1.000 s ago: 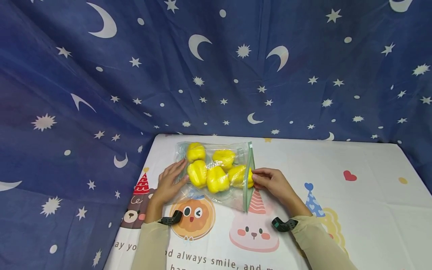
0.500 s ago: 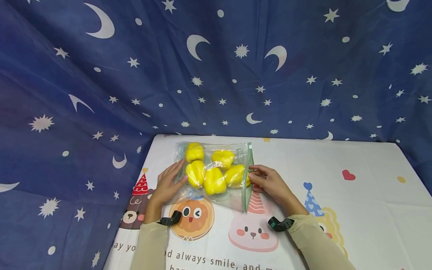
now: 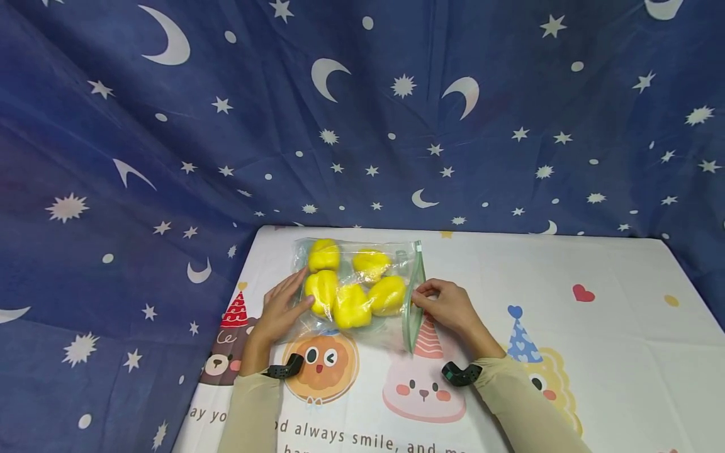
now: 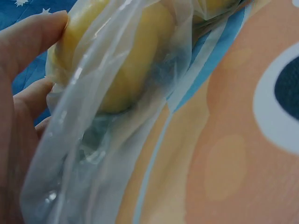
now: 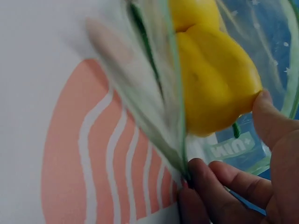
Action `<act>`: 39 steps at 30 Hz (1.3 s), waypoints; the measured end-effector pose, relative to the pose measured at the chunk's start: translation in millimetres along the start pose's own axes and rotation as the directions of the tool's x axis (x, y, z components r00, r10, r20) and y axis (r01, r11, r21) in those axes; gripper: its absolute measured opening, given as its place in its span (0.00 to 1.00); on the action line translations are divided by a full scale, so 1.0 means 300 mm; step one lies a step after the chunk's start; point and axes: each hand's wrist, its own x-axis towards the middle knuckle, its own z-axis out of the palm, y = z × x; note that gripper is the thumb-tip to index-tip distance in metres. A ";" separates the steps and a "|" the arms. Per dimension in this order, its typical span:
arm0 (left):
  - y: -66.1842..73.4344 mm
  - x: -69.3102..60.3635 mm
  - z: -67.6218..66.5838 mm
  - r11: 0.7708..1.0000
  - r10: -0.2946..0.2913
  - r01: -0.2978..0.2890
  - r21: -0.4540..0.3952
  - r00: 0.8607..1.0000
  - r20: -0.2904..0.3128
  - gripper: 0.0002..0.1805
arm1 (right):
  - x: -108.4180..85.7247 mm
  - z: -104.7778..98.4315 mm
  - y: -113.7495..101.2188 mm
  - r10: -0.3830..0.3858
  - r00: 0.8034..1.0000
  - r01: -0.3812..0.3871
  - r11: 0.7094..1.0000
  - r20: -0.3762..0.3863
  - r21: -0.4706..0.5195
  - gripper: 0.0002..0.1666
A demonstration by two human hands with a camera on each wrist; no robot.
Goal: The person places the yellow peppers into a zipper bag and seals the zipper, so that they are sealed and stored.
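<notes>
A clear zip bag (image 3: pixel 391 330) with a green zip strip lies on the table, holding several yellow bell peppers (image 3: pixel 352 306). My left hand (image 3: pixel 279 308) rests against the bag's left end, its fingers fairly straight and the thumb touching near a pepper. In the left wrist view, a fingertip (image 4: pixel 60 21) presses plastic over a pepper (image 4: pixel 126 65). At the mouth on the right, my right hand (image 3: pixel 447 305) pinches the bag's edge. The right wrist view has a fingertip (image 5: pixel 264 100) touching a pepper (image 5: pixel 215 79) with a green stem.
A white printed cloth (image 3: pixel 617 352) with cartoon figures covers the table. Behind and to the left hangs a dark blue curtain (image 3: pixel 362 107) with moons and stars. Each wrist wears a small black camera (image 3: pixel 461 374).
The pepper at the bag's mouth has moved left, deeper inside, and those in front of it have shifted left. My right hand has moved slightly left, onto the bag's edge. The left hand stays put.
</notes>
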 end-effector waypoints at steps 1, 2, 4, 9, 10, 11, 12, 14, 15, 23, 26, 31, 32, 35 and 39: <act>0.000 0.000 0.000 1.000 0.001 -0.001 -0.004 1.000 -0.002 0.40 | 0.002 0.002 -0.002 -0.014 1.000 0.013 0.999 -0.011 -0.035 0.16; 0.000 0.000 0.000 1.000 0.002 -0.002 -0.005 1.000 0.000 0.40 | 0.004 0.003 -0.005 -0.021 1.000 0.020 0.998 -0.021 -0.059 0.16; -0.001 0.000 -0.001 1.000 0.006 -0.006 -0.006 1.000 0.000 0.40 | 0.007 0.006 -0.010 -0.025 0.999 0.021 0.996 -0.040 -0.092 0.15; 0.000 -0.001 -0.003 1.000 0.017 -0.017 -0.011 1.000 0.001 0.41 | 0.012 0.015 -0.023 -0.020 0.996 0.009 0.991 -0.083 -0.133 0.13; 0.000 -0.001 -0.003 1.000 0.017 -0.017 -0.011 1.000 0.001 0.41 | 0.013 0.018 -0.026 -0.021 0.995 0.007 0.990 -0.096 -0.143 0.14; -0.001 -0.002 -0.003 1.000 0.016 -0.016 -0.013 1.000 0.001 0.42 | 0.014 0.021 -0.029 -0.019 0.994 0.003 0.989 -0.106 -0.150 0.15; -0.003 -0.003 -0.003 1.000 0.015 -0.015 -0.017 1.000 0.001 0.42 | 0.016 0.024 -0.031 -0.016 0.993 -0.004 0.987 -0.120 -0.159 0.17; -0.008 -0.004 -0.003 0.999 0.020 -0.020 -0.032 1.000 -0.001 0.42 | 0.019 0.030 -0.035 0.002 0.990 -0.027 0.984 -0.140 -0.177 0.19; -0.010 -0.004 -0.004 0.999 0.021 -0.021 -0.040 1.000 -0.002 0.42 | 0.021 0.033 -0.038 0.013 0.988 -0.042 0.980 -0.151 -0.194 0.20; -0.007 -0.005 -0.012 0.998 0.035 -0.035 -0.056 0.999 0.003 0.43 | 0.039 0.045 -0.053 0.099 0.979 -0.140 0.961 -0.179 -0.240 0.34; -0.004 -0.006 -0.015 0.998 0.029 -0.029 -0.051 1.000 0.005 0.44 | 0.041 0.045 -0.060 0.122 0.976 -0.163 0.957 -0.178 -0.240 0.37; -0.003 -0.006 -0.015 0.999 0.022 -0.021 -0.047 1.000 0.007 0.44 | 0.044 0.041 -0.067 0.154 0.972 -0.195 0.950 -0.177 -0.244 0.38; -0.003 -0.006 -0.014 0.999 0.022 -0.021 -0.046 1.000 0.007 0.44 | 0.043 0.039 -0.065 0.154 0.973 -0.193 0.951 -0.171 -0.239 0.34; -0.003 -0.002 -0.010 0.999 0.021 -0.020 -0.041 1.000 0.011 0.43 | 0.040 0.030 -0.054 0.149 0.977 -0.176 0.966 -0.150 -0.189 0.23; -0.002 0.001 -0.005 0.999 0.014 -0.013 -0.034 1.000 0.014 0.43 | 0.038 0.013 -0.031 0.123 0.988 -0.128 0.991 -0.094 -0.043 0.16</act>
